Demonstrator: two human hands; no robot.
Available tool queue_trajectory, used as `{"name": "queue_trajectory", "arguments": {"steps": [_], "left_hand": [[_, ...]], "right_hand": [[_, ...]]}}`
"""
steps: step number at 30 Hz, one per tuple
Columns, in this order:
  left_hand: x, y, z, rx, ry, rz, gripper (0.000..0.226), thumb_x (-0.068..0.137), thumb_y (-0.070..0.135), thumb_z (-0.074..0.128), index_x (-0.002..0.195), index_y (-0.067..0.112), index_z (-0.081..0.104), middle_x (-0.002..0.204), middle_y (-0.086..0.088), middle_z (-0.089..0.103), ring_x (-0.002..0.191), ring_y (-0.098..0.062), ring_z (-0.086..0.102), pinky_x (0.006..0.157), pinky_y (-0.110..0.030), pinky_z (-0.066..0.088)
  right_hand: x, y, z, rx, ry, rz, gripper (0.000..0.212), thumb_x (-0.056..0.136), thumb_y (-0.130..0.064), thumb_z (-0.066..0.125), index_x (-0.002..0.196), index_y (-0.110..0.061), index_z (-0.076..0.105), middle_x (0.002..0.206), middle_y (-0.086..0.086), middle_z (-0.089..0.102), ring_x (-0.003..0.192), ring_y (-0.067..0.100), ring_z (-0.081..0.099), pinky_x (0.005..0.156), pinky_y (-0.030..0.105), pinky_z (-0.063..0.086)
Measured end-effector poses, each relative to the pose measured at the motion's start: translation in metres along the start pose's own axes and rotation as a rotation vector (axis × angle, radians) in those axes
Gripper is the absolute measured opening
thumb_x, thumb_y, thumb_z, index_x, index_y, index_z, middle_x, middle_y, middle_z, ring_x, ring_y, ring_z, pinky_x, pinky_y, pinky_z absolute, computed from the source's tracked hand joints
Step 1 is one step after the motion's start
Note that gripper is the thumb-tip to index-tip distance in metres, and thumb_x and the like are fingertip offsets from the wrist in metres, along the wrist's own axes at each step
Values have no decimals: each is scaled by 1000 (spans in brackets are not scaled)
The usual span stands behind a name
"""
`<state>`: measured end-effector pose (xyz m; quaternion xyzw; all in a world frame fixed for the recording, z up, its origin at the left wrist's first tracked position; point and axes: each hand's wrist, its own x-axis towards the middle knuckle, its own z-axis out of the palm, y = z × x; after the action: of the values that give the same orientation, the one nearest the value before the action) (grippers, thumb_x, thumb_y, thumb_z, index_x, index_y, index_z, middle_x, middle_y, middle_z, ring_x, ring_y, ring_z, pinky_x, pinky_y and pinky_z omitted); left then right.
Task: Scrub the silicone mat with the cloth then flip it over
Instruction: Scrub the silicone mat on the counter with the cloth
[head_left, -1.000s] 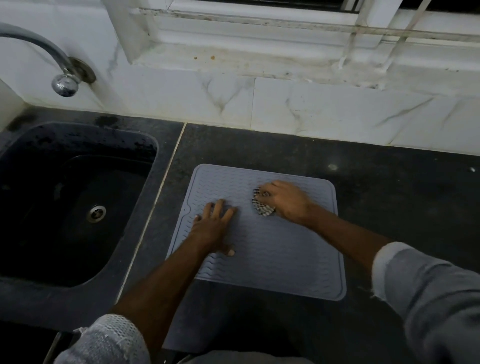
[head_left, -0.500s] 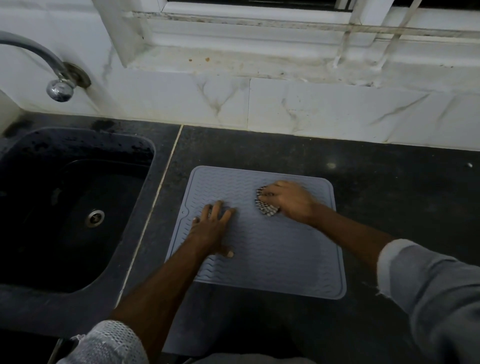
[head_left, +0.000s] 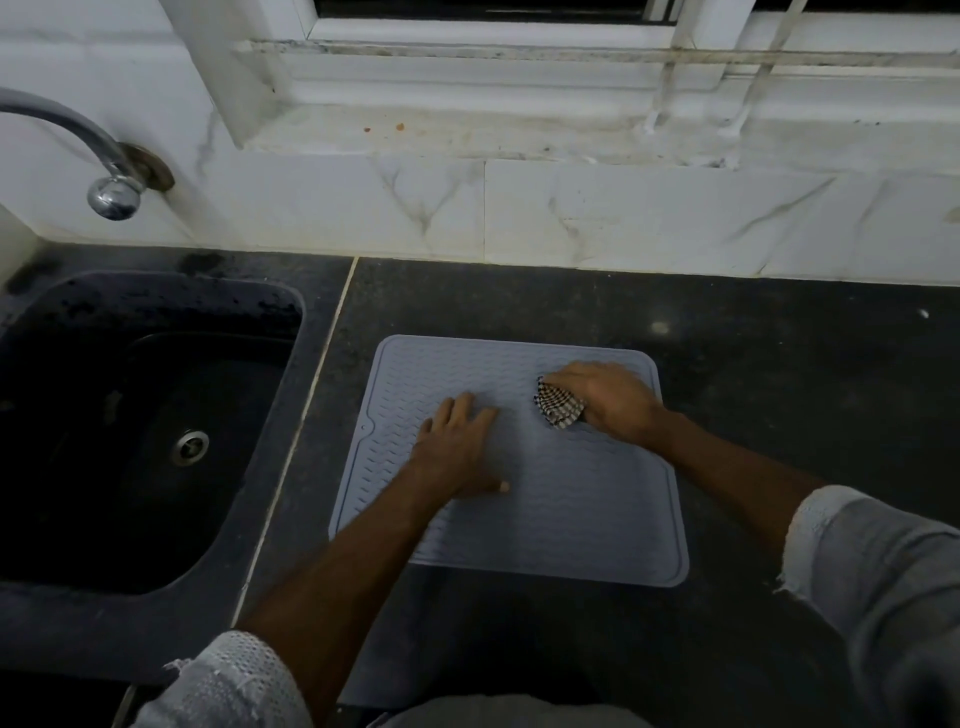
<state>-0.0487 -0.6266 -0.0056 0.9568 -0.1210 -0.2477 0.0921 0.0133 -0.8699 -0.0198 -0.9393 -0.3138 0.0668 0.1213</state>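
While the deep black stone sink (head_left: 62, 597) and its curved chrome tap (head_left: 111, 195) sit idle at the far left, the work lies just to their right on the dark speckled granite counter (head_left: 779, 364), where the pale grey ridged square silicone mat (head_left: 571, 519) lies flat, one face up. On its left half the left hand (head_left: 457, 452) rests palm down, fingers straight and slightly apart, thumb out to the side, pinning the mat. Further right, near the far right corner, the right hand (head_left: 608, 400) curls its fingers over a bunched black-and-white checked cloth (head_left: 558, 408) and presses it onto the ridges. This looks like the scrubbing step, with the near half seemingly not yet reached; the flip is not done. The next move probably calls for drawing the cloth toward the near edge while the flat hand stops the mat sliding, then lifting an edge to turn it. Most of the cloth is hidden under the hand, the right fingertips cannot be seen, and dim light makes any dirt or wetness hard to judge.
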Motion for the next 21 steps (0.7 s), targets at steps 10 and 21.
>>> {"name": "queue_trajectory", "arguments": {"steps": [10, 21], "left_hand": [[13, 26, 19, 23, -75, 14, 124, 62, 53, 81, 152, 30, -2, 159, -5, -14, 145, -35, -7, 111, -62, 18], [8, 31, 11, 45, -96, 34, 115, 67, 49, 81, 152, 30, 6, 159, -8, -15, 145, -38, -10, 113, -63, 20]], "right_hand": [[32, -27, 6, -114, -30, -59, 40, 92, -15, 53, 131, -18, 52, 143, 6, 47, 129, 27, 41, 110, 40, 30], [8, 4, -22, -138, 16, 76, 34, 90, -18, 56, 124, -21, 58, 131, 2, 58, 114, 24, 52, 98, 36, 41]]}}
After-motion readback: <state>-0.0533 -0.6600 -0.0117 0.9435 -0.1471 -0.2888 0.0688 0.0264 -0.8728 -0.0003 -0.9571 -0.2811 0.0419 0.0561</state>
